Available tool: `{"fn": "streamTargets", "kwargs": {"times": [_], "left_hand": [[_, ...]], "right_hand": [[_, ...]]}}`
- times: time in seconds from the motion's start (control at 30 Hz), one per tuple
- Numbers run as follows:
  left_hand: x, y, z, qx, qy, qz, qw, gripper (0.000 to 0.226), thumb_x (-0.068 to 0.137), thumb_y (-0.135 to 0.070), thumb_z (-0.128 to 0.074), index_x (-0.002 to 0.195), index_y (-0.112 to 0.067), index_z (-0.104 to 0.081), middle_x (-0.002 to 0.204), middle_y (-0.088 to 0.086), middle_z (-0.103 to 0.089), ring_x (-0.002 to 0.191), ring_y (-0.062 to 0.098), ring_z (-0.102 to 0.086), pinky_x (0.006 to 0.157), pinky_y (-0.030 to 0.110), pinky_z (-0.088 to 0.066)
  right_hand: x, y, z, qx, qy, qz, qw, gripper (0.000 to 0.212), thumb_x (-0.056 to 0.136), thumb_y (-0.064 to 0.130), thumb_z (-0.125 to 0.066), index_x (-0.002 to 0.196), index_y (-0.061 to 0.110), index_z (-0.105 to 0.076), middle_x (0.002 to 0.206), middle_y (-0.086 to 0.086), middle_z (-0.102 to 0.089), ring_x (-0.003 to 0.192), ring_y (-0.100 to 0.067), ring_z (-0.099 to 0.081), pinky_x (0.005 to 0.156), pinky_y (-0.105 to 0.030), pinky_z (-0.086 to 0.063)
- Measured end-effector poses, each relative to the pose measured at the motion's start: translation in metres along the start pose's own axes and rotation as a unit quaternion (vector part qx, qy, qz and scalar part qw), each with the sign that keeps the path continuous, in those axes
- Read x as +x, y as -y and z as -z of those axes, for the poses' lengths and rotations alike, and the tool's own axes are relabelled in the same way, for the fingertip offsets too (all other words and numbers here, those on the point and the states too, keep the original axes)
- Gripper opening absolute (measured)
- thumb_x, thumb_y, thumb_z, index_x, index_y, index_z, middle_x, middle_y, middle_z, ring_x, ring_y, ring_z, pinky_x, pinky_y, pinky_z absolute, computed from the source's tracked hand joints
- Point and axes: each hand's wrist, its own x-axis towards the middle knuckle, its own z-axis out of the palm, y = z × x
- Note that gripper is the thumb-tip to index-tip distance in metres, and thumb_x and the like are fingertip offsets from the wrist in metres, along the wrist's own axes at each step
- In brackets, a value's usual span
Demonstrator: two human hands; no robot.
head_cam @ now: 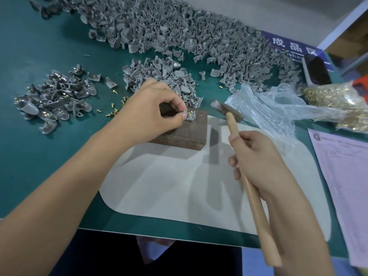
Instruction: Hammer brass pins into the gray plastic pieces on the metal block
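Note:
A dark rusty metal block (185, 132) sits on a white mat at the table's middle. On its top far edge lies a gray plastic piece (191, 117) with a brass pin (190, 112) standing in it. My left hand (147, 110) pinches that piece between thumb and fingertips. My right hand (256, 162) grips the wooden handle of a hammer (229, 112), whose metal head hovers just right of the block, slightly above the pin's level.
A huge heap of gray pieces (179, 30) fills the far table. A smaller pile (159, 76) lies behind the block, pinned pieces (53, 96) at left, loose brass pins (117, 108) between. A plastic bag of pins (334, 100) and a paper form (344, 186) lie right.

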Motion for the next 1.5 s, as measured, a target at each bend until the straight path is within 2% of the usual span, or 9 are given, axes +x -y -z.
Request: {"fn": "streamTargets", "kwargs": {"times": [0.13,0.27,0.37,0.43,0.63,0.73,1.1,1.23,1.5], "left_hand": [[0.0,0.0,0.0,-0.008,-0.004,0.001,1.0,0.005,0.085,-0.029,-0.079,0.086,-0.031,-0.074,0.092,-0.007,-0.065,0.102,0.017,-0.053,0.091,0.021,-0.039],[0.0,-0.001,0.0,-0.015,-0.009,0.005,1.0,0.005,0.085,-0.03,-0.079,0.086,-0.03,-0.075,0.093,-0.007,-0.065,0.103,0.017,-0.054,0.094,0.027,-0.043],[0.0,0.0,0.0,-0.026,-0.011,0.009,1.0,0.005,0.085,-0.03,-0.081,0.088,-0.027,-0.077,0.096,-0.004,-0.064,0.1,0.017,-0.057,0.093,0.039,-0.048],[0.001,0.0,0.0,-0.037,-0.01,0.004,0.999,0.006,0.084,-0.028,-0.082,0.088,-0.025,-0.078,0.096,-0.003,-0.064,0.095,0.015,-0.06,0.089,0.041,-0.05],[0.001,0.0,0.001,-0.066,-0.01,-0.003,0.998,0.013,0.081,-0.032,-0.081,0.083,-0.039,-0.071,0.095,-0.004,-0.065,0.088,0.014,-0.064,0.083,0.044,-0.053],[0.002,0.002,0.002,-0.066,-0.009,0.006,0.998,0.01,0.082,-0.032,-0.082,0.084,-0.037,-0.073,0.096,-0.004,-0.065,0.09,0.017,-0.064,0.084,0.045,-0.053],[0.002,0.002,0.002,-0.06,0.0,0.034,0.998,0.006,0.084,-0.036,-0.082,0.087,-0.037,-0.077,0.096,-0.008,-0.062,0.093,0.014,-0.062,0.086,0.046,-0.052],[0.002,0.001,0.003,-0.059,0.001,0.032,0.998,0.007,0.083,-0.035,-0.082,0.087,-0.038,-0.076,0.097,-0.007,-0.063,0.092,0.014,-0.063,0.085,0.046,-0.053],[0.002,0.001,0.001,-0.056,-0.007,0.026,0.998,0.011,0.079,-0.044,-0.075,0.087,-0.036,-0.076,0.095,-0.005,-0.064,0.089,0.015,-0.063,0.084,0.046,-0.052]], "right_hand": [[-0.017,0.009,-0.001,0.215,0.083,-0.02,0.973,0.014,0.105,0.015,-0.051,0.099,0.006,-0.06,0.067,0.001,-0.05,0.044,-0.01,-0.039,0.034,-0.021,-0.031],[-0.036,0.016,-0.007,0.374,0.168,-0.011,0.912,0.03,0.108,0.024,-0.042,0.115,0.01,-0.067,0.065,0.003,-0.039,0.039,-0.006,-0.028,0.032,-0.015,-0.027],[-0.042,0.018,-0.012,0.367,0.218,0.01,0.904,0.037,0.109,0.033,-0.042,0.119,0.016,-0.074,0.065,0.004,-0.036,0.038,-0.005,-0.027,0.034,-0.013,-0.028],[-0.045,0.02,-0.016,0.363,0.237,0.016,0.901,0.038,0.109,0.035,-0.042,0.12,0.017,-0.074,0.064,0.004,-0.037,0.038,-0.006,-0.027,0.036,-0.013,-0.029],[-0.043,0.019,-0.03,0.359,0.247,0.022,0.9,0.037,0.107,0.036,-0.045,0.122,0.017,-0.072,0.065,0.004,-0.038,0.04,-0.007,-0.027,0.037,-0.013,-0.028],[-0.041,0.016,-0.034,0.379,0.238,0.009,0.894,0.037,0.111,0.032,-0.042,0.123,0.013,-0.071,0.065,0.004,-0.039,0.04,-0.006,-0.027,0.035,-0.013,-0.028],[-0.046,0.014,-0.032,0.365,0.203,0.069,0.906,0.036,0.106,0.037,-0.044,0.121,0.021,-0.073,0.065,0.004,-0.04,0.04,-0.008,-0.027,0.038,-0.015,-0.03],[-0.045,0.014,-0.032,0.35,0.217,0.039,0.91,0.035,0.111,0.032,-0.042,0.118,0.02,-0.074,0.065,0.003,-0.04,0.041,-0.008,-0.027,0.037,-0.014,-0.028],[-0.043,0.015,-0.031,0.342,0.216,0.046,0.913,0.034,0.108,0.036,-0.046,0.119,0.021,-0.074,0.065,0.004,-0.041,0.041,-0.008,-0.028,0.037,-0.015,-0.029]]}}
